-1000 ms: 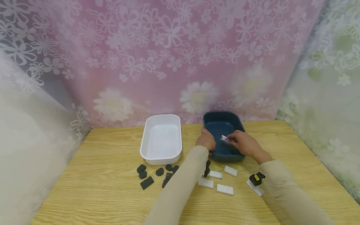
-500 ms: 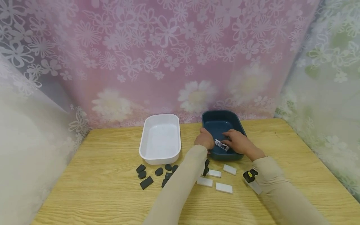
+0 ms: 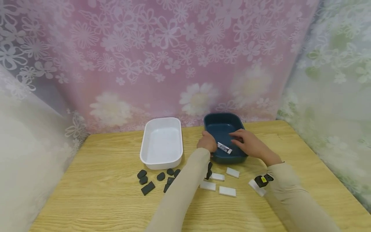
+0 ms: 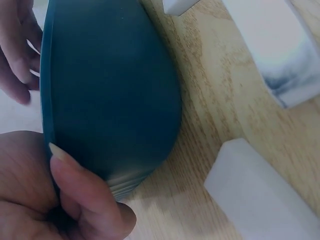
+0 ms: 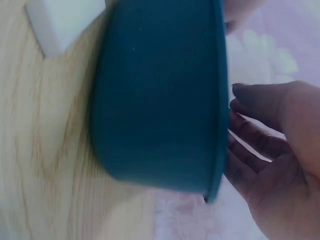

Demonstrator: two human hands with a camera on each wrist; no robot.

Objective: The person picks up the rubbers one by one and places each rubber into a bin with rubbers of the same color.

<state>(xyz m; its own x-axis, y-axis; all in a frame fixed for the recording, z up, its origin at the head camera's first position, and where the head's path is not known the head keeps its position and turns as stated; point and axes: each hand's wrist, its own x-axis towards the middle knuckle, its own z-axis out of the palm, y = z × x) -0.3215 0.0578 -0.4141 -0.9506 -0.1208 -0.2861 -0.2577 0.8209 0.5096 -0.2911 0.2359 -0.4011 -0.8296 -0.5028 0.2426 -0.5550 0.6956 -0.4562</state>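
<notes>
My left hand [image 3: 207,142] grips the near-left rim of the dark blue plastic tub [image 3: 221,160]; in the left wrist view its fingers [image 4: 82,187] curl over that edge. A white eraser [image 3: 224,148] in a printed sleeve lies inside the tub, close to the left hand. Over the tub's right side is my right hand [image 3: 250,144], thumb and fingers spread apart and holding nothing. In the right wrist view, the right hand's fingers [image 5: 250,132] extend past the tub rim, partly hidden behind it.
A white tub [image 3: 161,165] stands to the left. In front lie several black pieces, some rounded [image 3: 160,176], some rectangular [image 3: 148,188]. Several white blocks [image 3: 227,191] lie before the blue tub, one [image 3: 257,187] partly under the right wrist camera. A floral curtain [image 3: 174,64] hangs behind.
My right hand has lowered the eraser into the blue tub, let it go and drawn back a little to the right. The left hand keeps its grip on the rim.
</notes>
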